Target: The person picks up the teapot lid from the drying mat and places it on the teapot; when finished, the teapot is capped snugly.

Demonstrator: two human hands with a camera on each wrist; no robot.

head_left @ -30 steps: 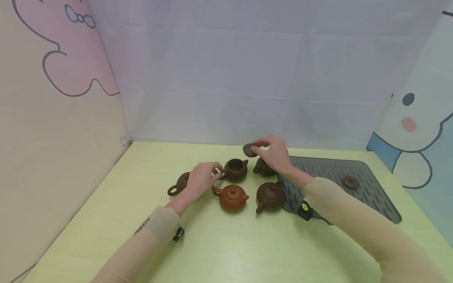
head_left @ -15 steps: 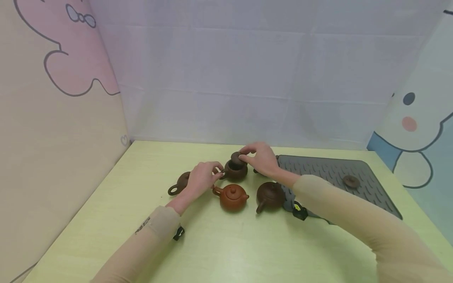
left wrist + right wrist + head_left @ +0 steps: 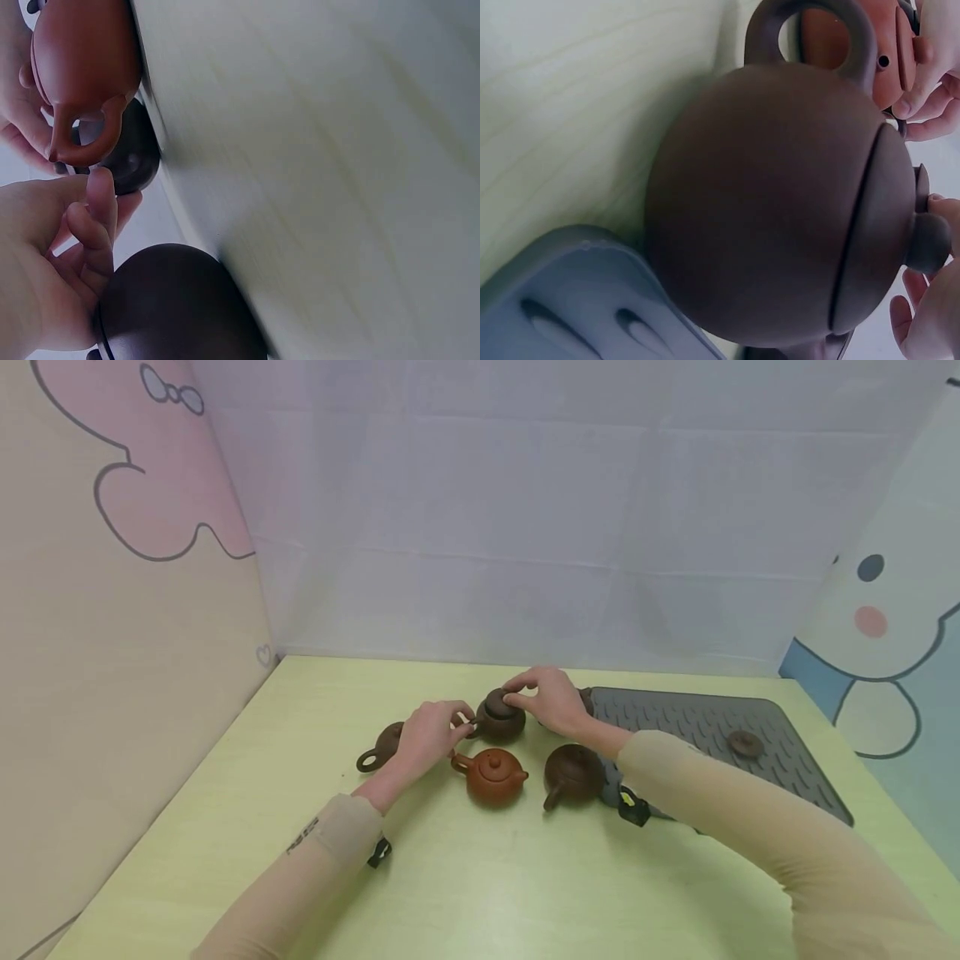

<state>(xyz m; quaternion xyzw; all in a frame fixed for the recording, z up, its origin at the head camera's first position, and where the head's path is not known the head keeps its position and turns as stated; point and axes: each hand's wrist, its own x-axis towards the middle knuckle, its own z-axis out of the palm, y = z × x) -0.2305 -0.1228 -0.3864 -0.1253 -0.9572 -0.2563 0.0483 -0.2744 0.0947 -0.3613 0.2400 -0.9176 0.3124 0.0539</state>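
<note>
Leftmost on the pale green table (image 3: 487, 893) sits a small dark brown clay teapot (image 3: 381, 746) with a ring handle, half hidden behind the left hand (image 3: 423, 739). That hand's thumb and fingers are curled in a pinch on the handle of the round dark brown clay teapot (image 3: 500, 724) at the back of the group, steadying it. Just right of that, the right hand (image 3: 551, 700) pinches a dark brown domed clay lid (image 3: 499, 703) by its top and has it resting on that pot's mouth. Judging from this, the step in hand is seating the lid; whether it has dropped fully into the rim cannot be told. The next move seems to call for a small settle or twist, then letting go gently so the pot does not tip. In front stand an orange-red clay teapot (image 3: 491, 776) and a lidded dark brown clay teapot (image 3: 572, 771), beside a grey ribbed rubber mat (image 3: 705, 727) bearing 1 loose brown lid (image 3: 746, 743)
</note>
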